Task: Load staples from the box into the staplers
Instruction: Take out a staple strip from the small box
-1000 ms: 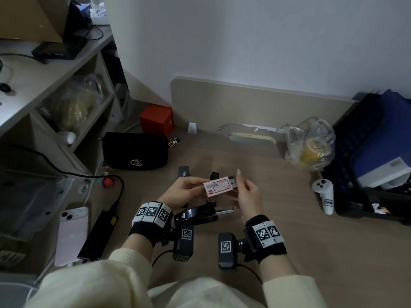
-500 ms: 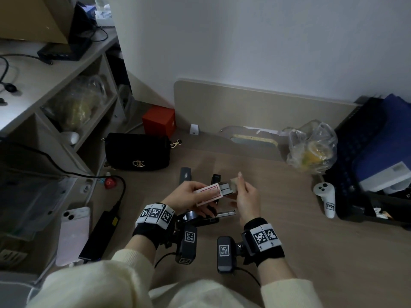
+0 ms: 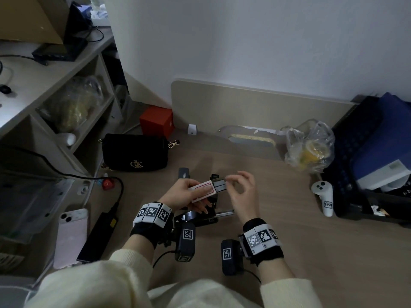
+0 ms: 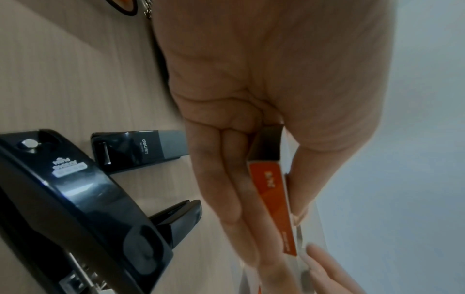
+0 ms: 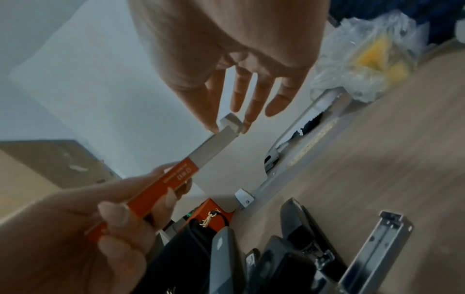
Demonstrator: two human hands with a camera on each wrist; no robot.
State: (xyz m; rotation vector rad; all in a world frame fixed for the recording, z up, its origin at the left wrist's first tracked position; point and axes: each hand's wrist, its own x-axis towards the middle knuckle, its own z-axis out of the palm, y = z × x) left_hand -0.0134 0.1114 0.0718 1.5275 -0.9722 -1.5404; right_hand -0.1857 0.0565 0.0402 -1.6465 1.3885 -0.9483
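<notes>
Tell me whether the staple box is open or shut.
Open. The inner tray is slid partway out of the box sleeve; the left hand grips the sleeve and the right hand pinches the tray's end.

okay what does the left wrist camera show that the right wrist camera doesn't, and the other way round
Only the left wrist view shows the printed top of the big black stapler. Only the right wrist view shows the right hand pinching the grey tray end, plus the plastic bag. Both show the left hand gripping the orange staple box.
</notes>
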